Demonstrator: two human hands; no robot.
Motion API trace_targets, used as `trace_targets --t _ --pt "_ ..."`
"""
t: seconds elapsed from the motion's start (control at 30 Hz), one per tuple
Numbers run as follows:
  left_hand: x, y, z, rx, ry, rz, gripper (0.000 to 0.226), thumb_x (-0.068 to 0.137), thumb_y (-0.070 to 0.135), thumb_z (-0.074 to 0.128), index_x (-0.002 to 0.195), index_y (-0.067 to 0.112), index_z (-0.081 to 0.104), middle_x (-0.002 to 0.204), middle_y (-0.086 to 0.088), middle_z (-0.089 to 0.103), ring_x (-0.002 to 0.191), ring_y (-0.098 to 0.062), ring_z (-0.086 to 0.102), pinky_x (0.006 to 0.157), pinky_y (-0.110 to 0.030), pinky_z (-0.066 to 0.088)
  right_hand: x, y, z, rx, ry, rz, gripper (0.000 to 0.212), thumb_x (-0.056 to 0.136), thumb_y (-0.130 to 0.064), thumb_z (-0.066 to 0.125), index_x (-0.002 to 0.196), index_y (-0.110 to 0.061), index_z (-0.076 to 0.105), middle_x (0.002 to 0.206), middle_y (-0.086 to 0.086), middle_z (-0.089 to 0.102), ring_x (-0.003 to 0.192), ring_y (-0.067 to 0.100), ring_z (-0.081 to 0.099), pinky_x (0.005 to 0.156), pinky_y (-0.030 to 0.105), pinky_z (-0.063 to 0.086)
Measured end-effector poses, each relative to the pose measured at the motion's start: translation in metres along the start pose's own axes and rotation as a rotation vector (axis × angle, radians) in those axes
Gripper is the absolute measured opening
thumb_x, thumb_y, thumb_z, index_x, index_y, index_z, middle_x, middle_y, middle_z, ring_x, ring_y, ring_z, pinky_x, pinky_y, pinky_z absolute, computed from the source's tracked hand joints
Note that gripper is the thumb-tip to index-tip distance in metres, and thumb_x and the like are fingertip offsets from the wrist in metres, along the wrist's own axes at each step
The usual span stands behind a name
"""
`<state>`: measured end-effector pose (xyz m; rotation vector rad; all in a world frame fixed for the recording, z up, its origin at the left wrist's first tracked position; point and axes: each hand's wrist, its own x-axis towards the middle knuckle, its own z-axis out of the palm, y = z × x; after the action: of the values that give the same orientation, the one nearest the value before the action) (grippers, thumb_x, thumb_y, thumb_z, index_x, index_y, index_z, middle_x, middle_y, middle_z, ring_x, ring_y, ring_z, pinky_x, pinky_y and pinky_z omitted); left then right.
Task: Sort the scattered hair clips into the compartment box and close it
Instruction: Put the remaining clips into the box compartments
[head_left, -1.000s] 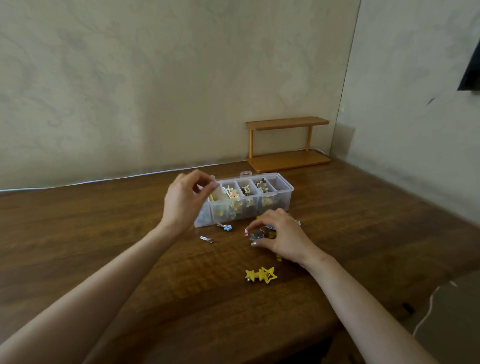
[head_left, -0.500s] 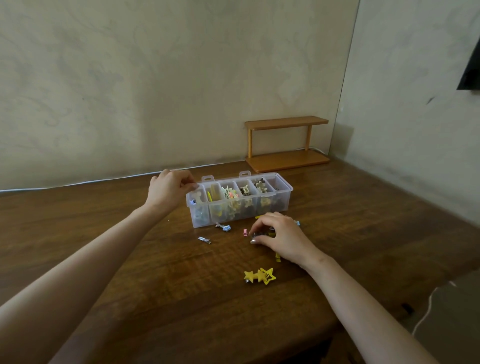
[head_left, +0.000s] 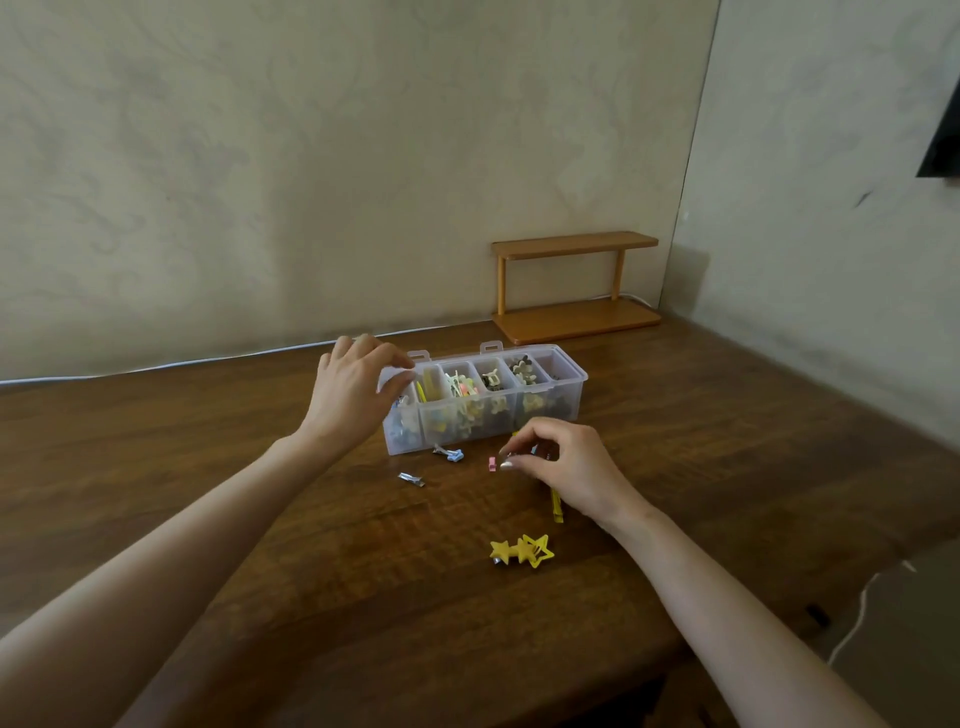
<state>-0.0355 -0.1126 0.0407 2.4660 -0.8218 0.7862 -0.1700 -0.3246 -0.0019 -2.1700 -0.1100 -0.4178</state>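
The clear compartment box (head_left: 553, 410) stands open mid-table with clips in several compartments. My left hand (head_left: 353, 400) hovers over its left end, fingers apart, nothing visible in them. My right hand (head_left: 571, 470) is just in front of the box, its fingertips pinched on a small dark clip (head_left: 534, 453) that is mostly hidden. A pink clip (head_left: 491, 464) lies beside those fingertips. On the table also lie a blue clip (head_left: 452, 454), a silver clip (head_left: 411, 478), a long yellow clip (head_left: 557, 508) partly under my right wrist, and yellow star clips (head_left: 522, 552).
A small wooden two-tier shelf (head_left: 574, 283) stands against the wall behind the box. A white cable (head_left: 208, 362) runs along the table's back edge. The table's front edge drops off at the lower right, where another white cord (head_left: 860, 618) hangs.
My left hand went from above the box's middle to its left end and opened there. My right hand rose slightly off the table with its fingertips pinched together.
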Motion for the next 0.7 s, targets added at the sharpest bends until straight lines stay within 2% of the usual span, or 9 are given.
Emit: trace_targets --t 0.07,0.17,0.3,0.37,0.47,0.7 --pt "-0.010 0.011 -0.002 -0.045 0.021 0.092 0.017 0.086 0.031 0.060 0.097 0.019 0.065 0.098 0.000 0.060 0.095 -0.023 0.048 0.078 -0.036 0.037 0.000 0.000 0.000 0.103 0.031 0.021 0.009 0.080 -0.015 0.072 0.088 -0.016 0.069 0.080 -0.006 0.067 0.065 0.006 0.059 0.059 0.017 0.047" --pt "-0.025 0.031 0.000 -0.094 -0.010 0.177 0.015 0.083 0.031 0.063 0.092 0.019 0.064 0.093 0.003 0.059 0.088 -0.017 0.046 0.074 -0.029 0.036 0.002 0.002 -0.002 0.214 0.059 0.032 0.011 0.081 -0.012 0.071 0.091 -0.016 0.068 0.081 0.002 0.069 0.060 0.017 0.062 0.053 0.020 0.048" --pt "-0.038 0.054 0.009 -0.228 -0.139 0.151 0.016 0.083 0.034 0.061 0.091 0.021 0.065 0.094 0.009 0.055 0.087 -0.006 0.041 0.069 -0.012 0.029 0.002 0.001 -0.004 0.313 0.062 0.039 0.018 0.080 -0.007 0.070 0.090 -0.022 0.067 0.087 0.006 0.067 0.071 0.020 0.064 0.063 0.029 0.055" --pt "-0.041 0.061 0.015 -0.276 -0.206 0.121 0.020 0.082 0.038 0.061 0.093 0.021 0.065 0.094 0.010 0.054 0.087 -0.005 0.040 0.067 -0.012 0.031 0.002 0.001 -0.005 0.323 0.066 0.032 0.021 0.080 -0.004 0.070 0.090 -0.023 0.067 0.089 0.005 0.067 0.081 0.019 0.065 0.069 0.032 0.056" --pt "-0.044 0.066 0.022 -0.304 -0.218 0.105 0.021 0.080 0.038 0.064 0.092 0.020 0.065 0.095 0.007 0.056 0.089 -0.008 0.043 0.069 -0.013 0.035 0.002 0.001 -0.005 0.337 0.049 0.021 0.025 0.080 -0.001 0.069 0.090 -0.023 0.066 0.091 0.002 0.067 0.091 0.017 0.065 0.079 0.036 0.056" --pt "-0.047 0.069 0.024 -0.339 -0.152 0.078 0.020 0.079 0.034 0.066 0.090 0.017 0.064 0.092 0.008 0.054 0.087 -0.009 0.047 0.068 -0.018 0.041 0.002 -0.001 -0.005 0.344 0.028 0.009 0.027 0.078 0.001 0.070 0.092 -0.022 0.065 0.091 0.001 0.067 0.092 0.017 0.065 0.081 0.037 0.057"
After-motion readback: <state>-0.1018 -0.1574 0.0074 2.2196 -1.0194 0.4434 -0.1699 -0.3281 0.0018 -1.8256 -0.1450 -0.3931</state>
